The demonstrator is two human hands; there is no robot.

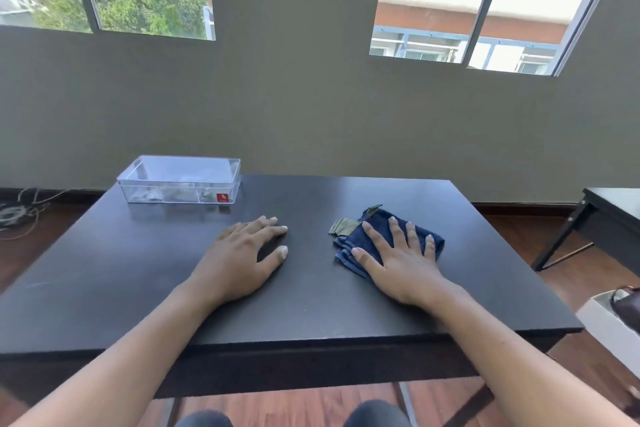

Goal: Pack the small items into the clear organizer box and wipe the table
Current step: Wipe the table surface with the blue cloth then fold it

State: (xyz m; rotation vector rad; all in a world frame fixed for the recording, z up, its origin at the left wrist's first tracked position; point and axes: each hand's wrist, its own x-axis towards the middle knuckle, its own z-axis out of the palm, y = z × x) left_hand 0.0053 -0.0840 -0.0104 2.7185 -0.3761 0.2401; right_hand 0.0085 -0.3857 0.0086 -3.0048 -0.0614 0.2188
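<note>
Both hands lying palm-down on the dark table [311, 288], left hand [242, 253] resting flat with fingers straight, right hand [398, 256] pressing spread fingers on a folded blue cloth [434, 239], clear organizer box [180, 180] sitting at the far left corner, wearing a red sticker [222, 197] too small to read

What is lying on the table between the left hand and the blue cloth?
In the head view, only bare dark table separates the left hand from the blue cloth.
</note>
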